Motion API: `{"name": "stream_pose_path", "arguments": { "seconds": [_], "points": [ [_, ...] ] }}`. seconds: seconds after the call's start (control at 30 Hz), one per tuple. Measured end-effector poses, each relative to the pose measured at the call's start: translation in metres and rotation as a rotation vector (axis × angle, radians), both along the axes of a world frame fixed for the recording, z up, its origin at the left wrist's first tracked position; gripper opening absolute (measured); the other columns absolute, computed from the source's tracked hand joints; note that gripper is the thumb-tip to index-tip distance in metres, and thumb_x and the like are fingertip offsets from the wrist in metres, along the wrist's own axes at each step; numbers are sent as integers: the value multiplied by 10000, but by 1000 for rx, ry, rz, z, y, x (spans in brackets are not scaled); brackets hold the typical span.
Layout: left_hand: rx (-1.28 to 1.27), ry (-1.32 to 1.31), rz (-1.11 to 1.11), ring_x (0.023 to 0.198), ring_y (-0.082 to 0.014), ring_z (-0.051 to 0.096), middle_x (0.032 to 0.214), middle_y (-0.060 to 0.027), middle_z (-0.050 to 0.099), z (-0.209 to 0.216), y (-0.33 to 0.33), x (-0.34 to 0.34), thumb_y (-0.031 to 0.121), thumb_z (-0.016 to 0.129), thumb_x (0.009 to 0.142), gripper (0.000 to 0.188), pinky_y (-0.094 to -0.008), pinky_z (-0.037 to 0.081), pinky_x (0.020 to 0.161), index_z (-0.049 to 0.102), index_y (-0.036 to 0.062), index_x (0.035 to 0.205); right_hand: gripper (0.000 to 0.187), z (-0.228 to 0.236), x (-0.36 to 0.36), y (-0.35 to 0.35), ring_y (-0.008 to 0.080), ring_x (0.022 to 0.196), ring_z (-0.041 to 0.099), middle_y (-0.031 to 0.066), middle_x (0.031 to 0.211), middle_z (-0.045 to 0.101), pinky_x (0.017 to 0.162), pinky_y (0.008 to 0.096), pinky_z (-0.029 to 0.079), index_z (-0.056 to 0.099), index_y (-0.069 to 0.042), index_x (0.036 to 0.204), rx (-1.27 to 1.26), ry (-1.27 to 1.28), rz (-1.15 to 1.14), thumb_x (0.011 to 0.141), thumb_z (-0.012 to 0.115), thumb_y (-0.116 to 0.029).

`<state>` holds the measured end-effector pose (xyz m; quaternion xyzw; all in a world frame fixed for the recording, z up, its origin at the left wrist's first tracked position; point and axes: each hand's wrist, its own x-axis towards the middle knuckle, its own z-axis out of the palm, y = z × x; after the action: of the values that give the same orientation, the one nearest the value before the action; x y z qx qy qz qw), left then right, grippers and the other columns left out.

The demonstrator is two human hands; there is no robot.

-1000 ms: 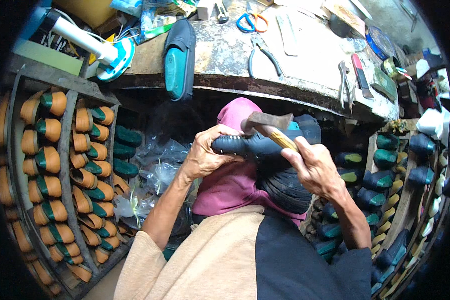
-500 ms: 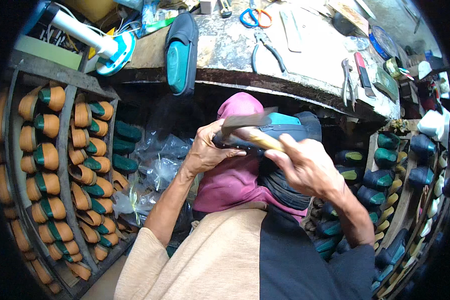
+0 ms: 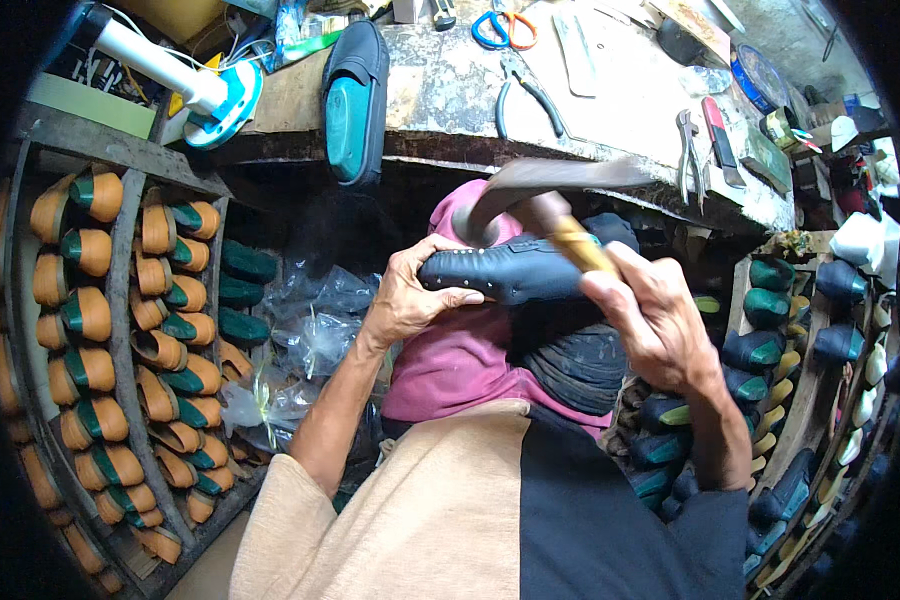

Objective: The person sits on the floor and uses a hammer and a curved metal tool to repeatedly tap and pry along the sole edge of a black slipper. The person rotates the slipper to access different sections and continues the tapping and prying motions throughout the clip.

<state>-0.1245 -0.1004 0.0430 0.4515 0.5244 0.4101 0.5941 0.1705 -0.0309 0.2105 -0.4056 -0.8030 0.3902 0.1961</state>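
Observation:
A black shoe (image 3: 500, 275) lies on its side across my lap, with small shiny nails along its edge near the toe. My left hand (image 3: 410, 290) is closed round the toe end, thumb on the near side. Closed round the yellowish wooden handle of a hammer (image 3: 578, 243), my right hand (image 3: 652, 318) is at the shoe's right end. The hammer's metal head is raised just above the shoe, blurred by motion. Pink cloth (image 3: 450, 370) and dark fabric cover my legs beneath it.
On the workbench (image 3: 430, 100) ahead lie a black loafer (image 3: 355, 100), pliers (image 3: 525, 95), pincers (image 3: 688, 155), scissors (image 3: 505, 30) and a red-handled cutter (image 3: 722, 140). A rack (image 3: 135, 330) of tan shoes stands left, another rack (image 3: 805, 400) right. Plastic bags (image 3: 320, 330) lie beside my left arm.
The hammer has risen off the shoe and swung to the right with my right hand, uncovering the nailed edge. My left hand keeps its hold on the shoe.

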Motion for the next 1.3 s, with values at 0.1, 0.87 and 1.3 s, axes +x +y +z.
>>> {"name": "stream_pose_path", "arguments": {
  "seconds": [0.1,0.87,1.3],
  "points": [
    [159,7,14,980,-63,709,1065,9,791,2,-1,4,65,1034,830,484,-272,604,897,752,48,1224,332,-17,12,-18,454,560,631,219,624,573,538,522,461,613,-26,1028,-184,-108,-13,1174,659,-320],
    [310,-25,-11,1262,-240,767,1320,-161,798,69,-20,2,-66,1030,751,601,-397,620,1127,710,35,1249,576,-89,57,-146,62,457,420,-12,594,486,430,259,329,664,98,1166,-438,603,-571,1249,493,-446],
    [483,173,-55,1250,-241,771,1336,-150,790,93,-18,48,17,1052,773,648,-377,601,1130,675,47,1299,428,-60,70,-102,276,654,739,181,832,755,662,405,577,725,89,1388,-239,287,-167,1129,686,-249]
  ]
}}
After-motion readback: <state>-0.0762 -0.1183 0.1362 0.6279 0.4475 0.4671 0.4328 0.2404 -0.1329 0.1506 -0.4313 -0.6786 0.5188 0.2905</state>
